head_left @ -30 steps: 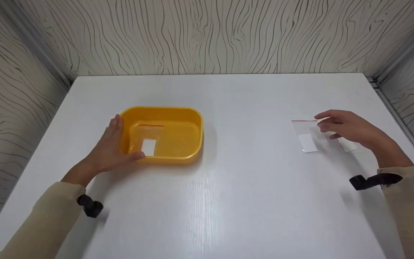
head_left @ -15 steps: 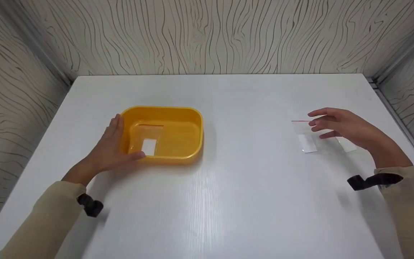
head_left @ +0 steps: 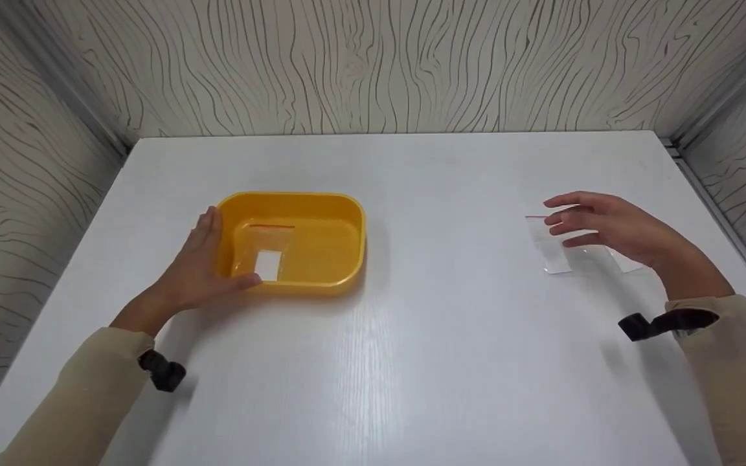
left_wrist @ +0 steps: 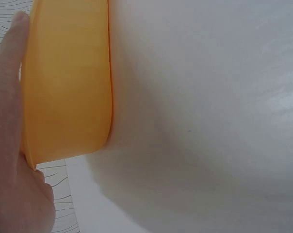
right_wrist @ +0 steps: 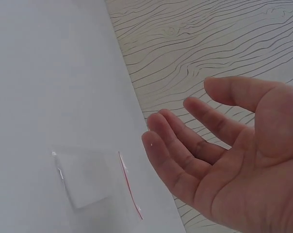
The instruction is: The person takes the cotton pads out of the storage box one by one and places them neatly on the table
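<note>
Wht tbl (head_left: 451, 356), woodgrain-print bk pnl (head_left: 373, 65)

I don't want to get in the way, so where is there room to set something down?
The white table is bare between the yellow tray and clear bags, in front between the sleeves, and behind the tray. It is crowded where the left hand holds the tray and the right hand hovers over the bags.

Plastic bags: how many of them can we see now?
3. The first bag lies in the tray; the second bag and third bag lie on the table, both partly behind the right hand. More could be hidden there.
</note>
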Available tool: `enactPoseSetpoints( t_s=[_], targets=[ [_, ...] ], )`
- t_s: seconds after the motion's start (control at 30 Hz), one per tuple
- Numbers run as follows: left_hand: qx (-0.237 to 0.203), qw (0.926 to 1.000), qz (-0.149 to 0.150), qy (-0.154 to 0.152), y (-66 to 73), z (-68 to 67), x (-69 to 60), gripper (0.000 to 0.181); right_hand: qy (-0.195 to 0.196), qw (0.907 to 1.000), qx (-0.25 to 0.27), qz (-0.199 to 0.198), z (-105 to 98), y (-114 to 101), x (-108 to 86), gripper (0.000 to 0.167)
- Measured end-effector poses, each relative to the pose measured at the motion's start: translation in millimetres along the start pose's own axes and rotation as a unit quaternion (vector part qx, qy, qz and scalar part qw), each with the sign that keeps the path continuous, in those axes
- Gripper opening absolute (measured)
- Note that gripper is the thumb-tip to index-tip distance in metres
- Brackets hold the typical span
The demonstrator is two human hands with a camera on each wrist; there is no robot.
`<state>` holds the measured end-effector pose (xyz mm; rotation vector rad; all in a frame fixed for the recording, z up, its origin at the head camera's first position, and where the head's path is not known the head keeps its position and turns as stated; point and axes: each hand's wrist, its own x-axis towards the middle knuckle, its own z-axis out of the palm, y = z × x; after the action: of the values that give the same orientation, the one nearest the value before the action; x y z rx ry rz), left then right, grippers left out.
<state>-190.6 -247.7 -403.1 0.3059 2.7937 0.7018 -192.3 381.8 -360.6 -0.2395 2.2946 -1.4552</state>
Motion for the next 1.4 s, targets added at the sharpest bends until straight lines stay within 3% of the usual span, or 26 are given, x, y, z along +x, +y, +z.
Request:
enactPoseSetpoints(
  t_s=[0.23,1.4],
  targets=[
    [0.004,0.9995,0.029,0.013,-1.4,0.4,-0.3,0.132,-0.012,0.9997,0.014,-0.012,5.8,-7.0,3.8,0.040],
    [-0.003,1.0000,0.009,0.001,1.8,-0.5,0.0,0.134,-0.064,0.9948,0.076,-0.021,44.4,-29.5,35.8,0.040]
  ],
)
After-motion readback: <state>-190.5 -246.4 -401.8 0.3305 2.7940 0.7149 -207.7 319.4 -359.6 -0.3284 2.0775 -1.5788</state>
